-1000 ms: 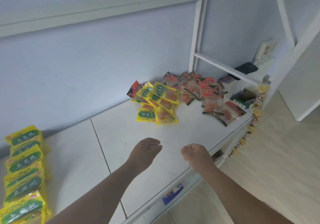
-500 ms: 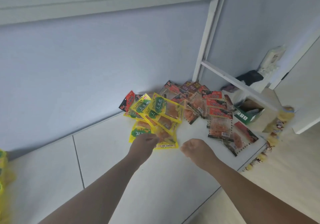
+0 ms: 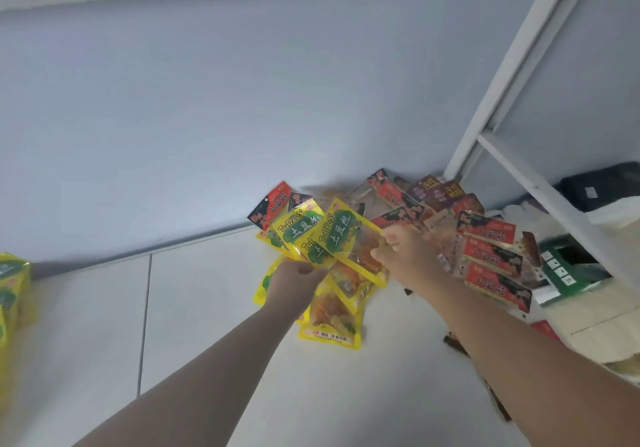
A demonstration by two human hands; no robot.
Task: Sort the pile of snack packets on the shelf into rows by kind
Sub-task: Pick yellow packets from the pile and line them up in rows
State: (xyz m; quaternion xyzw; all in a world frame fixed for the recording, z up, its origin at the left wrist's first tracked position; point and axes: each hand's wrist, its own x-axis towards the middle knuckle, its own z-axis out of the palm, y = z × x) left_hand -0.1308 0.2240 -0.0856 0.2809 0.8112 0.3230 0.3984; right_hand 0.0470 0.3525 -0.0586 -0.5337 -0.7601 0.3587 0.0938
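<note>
Yellow glossy plastic snack packets (image 3: 332, 239): fanned over pile at back of white shelf (image 3: 207, 308). My left hand (image 3: 294, 282) grips lower edges; right hand (image 3: 405, 256) pinches front one's side. Step: gathering yellows (red packets (image 3: 491, 258) left lying). Next, I judge: carry bunch to yellow row (image 3: 10, 291) far left, firm grip.

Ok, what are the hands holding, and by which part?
The left hand grips several yellow packets by their lower ends; the right hand pinches the front packet at its right edge.
</note>
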